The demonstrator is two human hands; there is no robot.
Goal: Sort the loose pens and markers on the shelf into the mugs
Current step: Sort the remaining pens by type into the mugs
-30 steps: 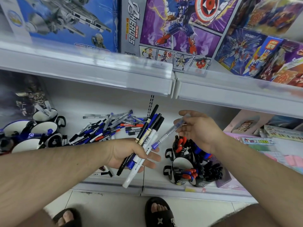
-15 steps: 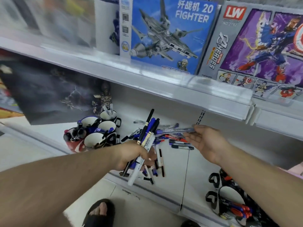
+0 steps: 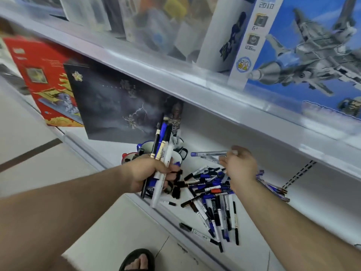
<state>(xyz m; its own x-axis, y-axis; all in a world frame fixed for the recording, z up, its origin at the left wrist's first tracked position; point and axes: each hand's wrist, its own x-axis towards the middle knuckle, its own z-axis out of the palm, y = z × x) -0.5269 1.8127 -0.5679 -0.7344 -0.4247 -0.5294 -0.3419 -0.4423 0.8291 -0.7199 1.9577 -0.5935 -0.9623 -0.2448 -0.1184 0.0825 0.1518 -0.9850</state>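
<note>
White shelving (image 3: 254, 192) is carrying a loose pile of pens and markers (image 3: 213, 194) toward its front edge, with mugs (image 3: 176, 156) crowding just left of the pile. I'm gripping a bundle of markers (image 3: 163, 153) in my left hand (image 3: 150, 173) in front of the mugs, while my right hand (image 3: 239, 165) is pinching a clear blue-capped pen (image 3: 209, 153) above the pile.

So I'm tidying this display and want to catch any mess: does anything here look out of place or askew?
Yes. A heap of loose pens and markers lies scattered across the shelf, pointing every way. One black-capped marker at the front edge pokes past the lip. The mugs sit behind the left hand.
</note>
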